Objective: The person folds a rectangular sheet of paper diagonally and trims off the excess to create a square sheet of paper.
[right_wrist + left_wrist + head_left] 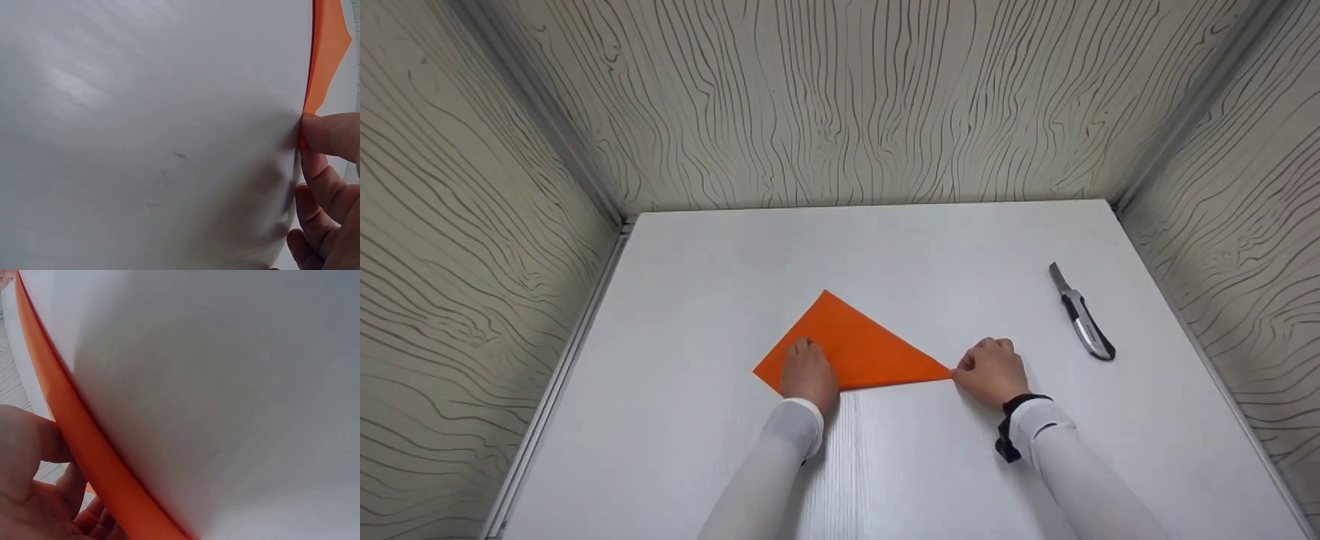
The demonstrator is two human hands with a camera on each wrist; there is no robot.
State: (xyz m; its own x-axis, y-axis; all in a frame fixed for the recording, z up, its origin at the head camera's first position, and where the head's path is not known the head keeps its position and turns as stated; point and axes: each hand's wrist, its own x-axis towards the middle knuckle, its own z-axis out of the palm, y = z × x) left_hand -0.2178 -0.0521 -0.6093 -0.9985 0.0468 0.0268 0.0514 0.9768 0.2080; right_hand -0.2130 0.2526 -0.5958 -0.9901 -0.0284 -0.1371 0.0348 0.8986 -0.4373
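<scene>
A folded sheet of orange paper [870, 345] lies on the white table, one pointed corner toward the back and a long, narrow corner toward the right. My left hand [808, 375] rests on its left part, fingers loosely bent; in the left wrist view the thumb [45, 439] lies against the paper [93, 444] near its folded edge. At the narrow right corner my right hand [994, 373] pinches the paper. The right wrist view shows thumb and forefinger [332, 135] meeting at the tip of the orange paper [323, 67].
A utility knife [1084, 315] with a grey and black handle lies to the right of my right hand, its blade end toward the back. The white table [720, 255] is bounded by wood-grain patterned panels [840, 105] at the back and both sides.
</scene>
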